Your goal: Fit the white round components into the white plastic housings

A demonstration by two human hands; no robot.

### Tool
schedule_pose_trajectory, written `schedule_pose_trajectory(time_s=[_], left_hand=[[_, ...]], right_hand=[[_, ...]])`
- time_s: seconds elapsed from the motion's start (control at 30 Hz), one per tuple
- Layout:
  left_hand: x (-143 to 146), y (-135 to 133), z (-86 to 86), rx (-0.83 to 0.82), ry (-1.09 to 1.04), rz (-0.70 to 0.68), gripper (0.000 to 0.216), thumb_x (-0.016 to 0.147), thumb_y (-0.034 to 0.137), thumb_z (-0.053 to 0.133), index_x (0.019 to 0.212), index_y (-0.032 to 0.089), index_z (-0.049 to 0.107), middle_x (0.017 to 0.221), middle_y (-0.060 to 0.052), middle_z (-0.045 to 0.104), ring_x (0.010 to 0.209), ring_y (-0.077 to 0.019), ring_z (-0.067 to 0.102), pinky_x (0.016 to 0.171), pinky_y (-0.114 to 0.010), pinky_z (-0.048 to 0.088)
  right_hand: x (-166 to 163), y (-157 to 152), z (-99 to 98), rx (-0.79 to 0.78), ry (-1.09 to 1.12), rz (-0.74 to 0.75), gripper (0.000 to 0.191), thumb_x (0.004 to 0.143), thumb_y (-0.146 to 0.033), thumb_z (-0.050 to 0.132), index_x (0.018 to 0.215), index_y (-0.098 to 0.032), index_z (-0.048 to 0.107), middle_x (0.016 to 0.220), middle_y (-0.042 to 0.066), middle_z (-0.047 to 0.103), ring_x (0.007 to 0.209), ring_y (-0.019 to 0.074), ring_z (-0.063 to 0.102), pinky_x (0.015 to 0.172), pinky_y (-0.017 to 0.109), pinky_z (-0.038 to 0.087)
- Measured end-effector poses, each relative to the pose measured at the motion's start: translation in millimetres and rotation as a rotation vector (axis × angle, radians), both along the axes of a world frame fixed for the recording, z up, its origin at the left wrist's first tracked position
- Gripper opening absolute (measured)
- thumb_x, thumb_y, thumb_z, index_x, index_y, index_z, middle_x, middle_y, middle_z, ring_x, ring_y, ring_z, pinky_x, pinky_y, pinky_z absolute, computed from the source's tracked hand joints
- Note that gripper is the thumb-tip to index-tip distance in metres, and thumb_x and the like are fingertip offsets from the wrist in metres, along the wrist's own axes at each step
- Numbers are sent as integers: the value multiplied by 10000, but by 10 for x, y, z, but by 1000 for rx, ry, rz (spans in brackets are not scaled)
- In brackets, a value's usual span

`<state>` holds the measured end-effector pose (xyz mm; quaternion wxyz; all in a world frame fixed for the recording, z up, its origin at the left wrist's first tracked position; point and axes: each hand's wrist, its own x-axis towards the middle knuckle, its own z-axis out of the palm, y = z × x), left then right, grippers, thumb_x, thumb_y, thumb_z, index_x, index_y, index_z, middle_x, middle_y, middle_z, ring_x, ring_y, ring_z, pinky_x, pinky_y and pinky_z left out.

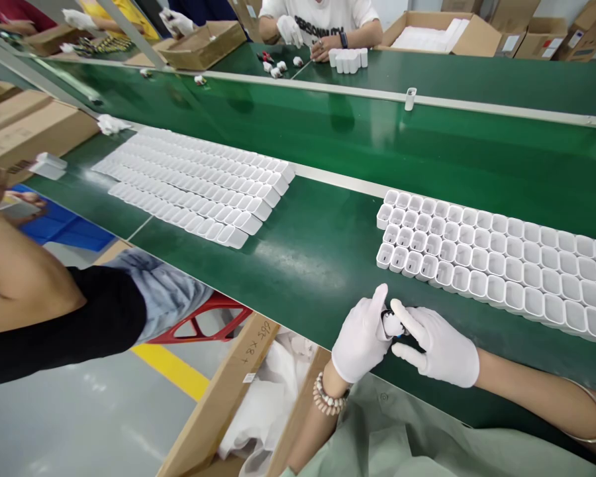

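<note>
Gloved in white, my left hand [360, 339] is closed around a small white part [393, 324] with dark bits and a touch of blue, just above the green bench's near edge. My right hand [440, 346], also gloved, reaches in from the right, its index finger on the part and its thumb just below. Fingers hide much of the part, so its exact kind does not show. Beyond my hands, rows of white open-topped plastic cups [496, 258] stand upright on the bench; small dark slots show in the bottoms of several.
A second block of white cups [198, 182] covers the bench [298, 265] to the left. Below its edge is a cardboard box [228, 397] with white bags. A co-worker's arm [24, 278] is at left. A lone cup [410, 99] sits on the far ledge.
</note>
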<state>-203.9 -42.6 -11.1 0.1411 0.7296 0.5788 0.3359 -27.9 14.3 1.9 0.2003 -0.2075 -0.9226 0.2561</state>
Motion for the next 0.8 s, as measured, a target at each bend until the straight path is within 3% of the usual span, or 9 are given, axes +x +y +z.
schedule_pose_trajectory(time_s=[0.13, 0.23, 0.33, 0.4, 0.47, 0.57, 0.63, 0.8], left_hand=[[4, -6, 8, 43, 1, -31, 783, 848, 110, 447, 1492, 151, 3, 839, -81, 590, 685, -200, 508, 600, -344, 475], [10, -7, 24, 68, 19, -60, 757, 852, 123, 451, 1489, 132, 42, 825, -80, 564, 684, -195, 484, 567, -317, 450], [13, -8, 32, 76, 13, -73, 758, 856, 128, 456, 1490, 131, 41, 825, -76, 549, 690, -187, 476, 562, -301, 443], [11, -10, 25, 78, -5, -66, 779, 853, 127, 468, 1493, 136, 24, 819, -70, 548, 684, -184, 473, 571, -304, 448], [6, -13, 16, 61, -35, -63, 824, 834, 118, 486, 1497, 152, -5, 829, -68, 555, 689, -185, 485, 594, -319, 462], [-2, -16, 16, -31, -120, -56, 920, 788, 112, 534, 1495, 205, -48, 904, -69, 582, 754, -198, 535, 678, -359, 491], [-4, -16, 23, -79, -187, -32, 937, 777, 110, 542, 1494, 239, -48, 926, -56, 590, 786, -199, 554, 723, -370, 491], [0, -17, 24, -90, -263, 21, 903, 785, 111, 523, 1495, 266, -13, 897, -33, 579, 771, -183, 546, 738, -361, 476]], right_hand=[[-2, 31, 35, -28, 53, -2, 438, 988, -269, 376, 1404, -173, 277, 859, 49, 629, 686, 190, 534, 630, 334, 437], [-42, 38, 170, -171, -15, 30, 181, 979, -267, 410, 1126, -202, 493, 792, 6, 613, 651, 165, 515, 620, 313, 398], [-71, 43, 277, -287, -100, 31, 140, 981, -274, 411, 915, -221, 522, 755, -16, 593, 628, 151, 491, 616, 309, 373], [-67, 49, 264, -278, -136, 18, 180, 992, -324, 393, 959, -222, 537, 749, -12, 595, 620, 156, 487, 613, 315, 370], [-48, 51, 183, -212, -115, 10, 289, 995, -415, 358, 1124, -217, 524, 781, 11, 613, 635, 172, 509, 612, 325, 384], [-17, 40, 45, -90, 70, -20, 565, 964, -534, 347, 1415, -198, 299, 863, 56, 633, 676, 194, 547, 611, 338, 426], [-3, 26, 13, -66, 182, -52, 649, 953, -517, 414, 1471, -204, 182, 881, 59, 636, 684, 189, 560, 620, 337, 453], [14, 2, 114, 22, 133, -50, 369, 965, -401, 452, 1273, -196, 439, 735, 22, 630, 596, 162, 538, 563, 300, 421]])
